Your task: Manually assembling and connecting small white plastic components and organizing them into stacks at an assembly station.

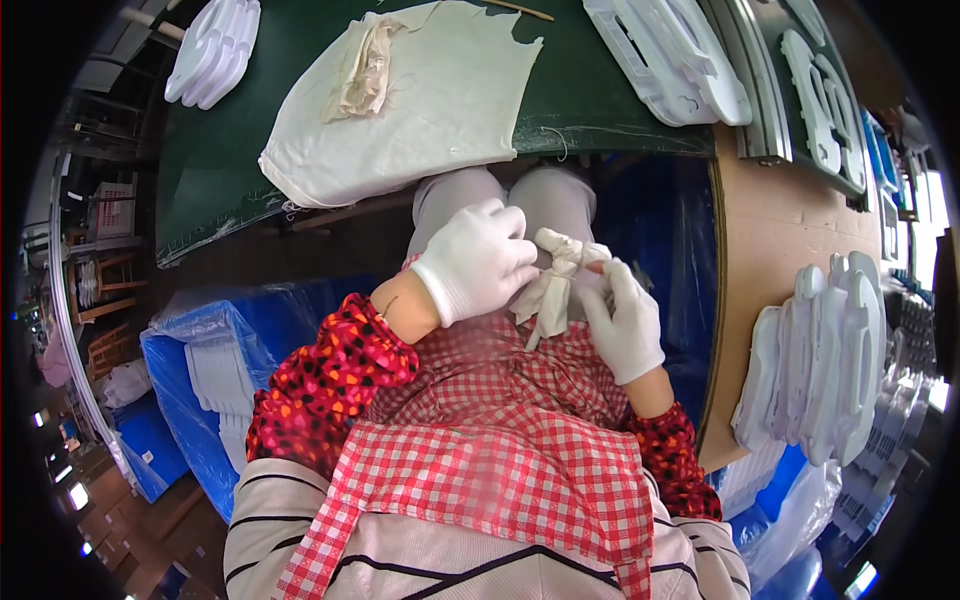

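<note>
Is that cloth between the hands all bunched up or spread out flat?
Bunched up: the cloth is gathered into a narrow, wrinkled twist, loose tails hanging below, between the left hand and right hand.

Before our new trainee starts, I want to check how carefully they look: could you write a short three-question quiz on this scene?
1. True or false: a bunched cream cloth piece is between the white-gloved left hand and the white-gloved right hand.

2. What lies on top of the large, flat cream cloth on the dark green tabletop?
A) a white plastic part
B) a crumpled beige cloth strip
C) a blue crate

3. Fill in: the group of white plastic parts on the brown cardboard surface is on the person's ____ side.

Key: 1. True. 2. B. 3. Right.
</note>
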Demonstrator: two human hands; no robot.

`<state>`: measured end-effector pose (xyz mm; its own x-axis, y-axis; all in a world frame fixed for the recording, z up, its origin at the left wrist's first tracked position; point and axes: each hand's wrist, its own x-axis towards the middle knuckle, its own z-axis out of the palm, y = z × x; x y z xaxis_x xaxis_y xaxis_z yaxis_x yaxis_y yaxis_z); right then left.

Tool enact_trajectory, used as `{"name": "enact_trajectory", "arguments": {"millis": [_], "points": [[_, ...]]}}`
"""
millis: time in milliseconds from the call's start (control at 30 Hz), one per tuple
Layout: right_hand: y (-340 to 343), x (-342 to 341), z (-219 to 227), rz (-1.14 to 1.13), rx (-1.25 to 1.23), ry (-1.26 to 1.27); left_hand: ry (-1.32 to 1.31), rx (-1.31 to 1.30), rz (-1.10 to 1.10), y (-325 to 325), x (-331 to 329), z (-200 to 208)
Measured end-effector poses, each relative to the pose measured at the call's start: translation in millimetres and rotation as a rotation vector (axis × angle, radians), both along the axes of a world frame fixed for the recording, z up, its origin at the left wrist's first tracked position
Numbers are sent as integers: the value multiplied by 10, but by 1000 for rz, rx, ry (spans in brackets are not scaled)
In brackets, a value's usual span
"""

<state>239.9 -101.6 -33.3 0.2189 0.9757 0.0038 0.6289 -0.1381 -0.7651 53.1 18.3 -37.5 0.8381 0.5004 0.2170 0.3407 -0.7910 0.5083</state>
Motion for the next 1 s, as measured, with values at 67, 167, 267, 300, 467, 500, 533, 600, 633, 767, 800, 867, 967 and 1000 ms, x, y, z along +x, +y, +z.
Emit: {"name": "enact_trajectory", "arguments": {"millis": [67, 167, 267, 300, 467, 500, 533, 600, 633, 767, 800, 867, 967, 1000], "points": [[-64, 58, -96, 78, 21, -200, -84, -129, 52, -15, -26, 116], [-69, 106, -87, 112, -1, -231, -157, -347, 13, -22, -59, 89], [-3, 132, 36, 130, 20, -214, -306, -908, -58, -60, -81, 93], [22, 138, 76, 141, 79, -148, -427, -1255, -44, -105, -67, 64], [93, 9, 57, 120, 226, 196, -906, -1850, 76, -326, 143, -111], [96, -18, 7, 118, 244, 222, -961, -1925, 13, -316, 167, -153], [103, -49, -5, 128, 242, 218, -974, -1922, 14, -318, 186, -186], [110, -83, -20, -114, 32, 688, -1070, -1932, 79, -323, 229, -247], [84, -41, -128, -162, -13, 807, -1083, -1929, 81, -324, 258, -286], [122, -36, -253, -174, 46, 1244, -1177, -1980, 142, -328, 293, -373], [127, -31, -293, -162, 29, 1298, -1202, -2008, 187, -333, 293, -386], [169, -49, -313, -139, -13, 1407, -1231, -2032, 183, -318, 293, -474], [209, -65, -215, -75, -91, 1107, -1160, -1997, 302, -325, 305, -407], [202, -56, -211, -17, -123, 956, -1053, -1935, 412, -327, 320, -353]]}}
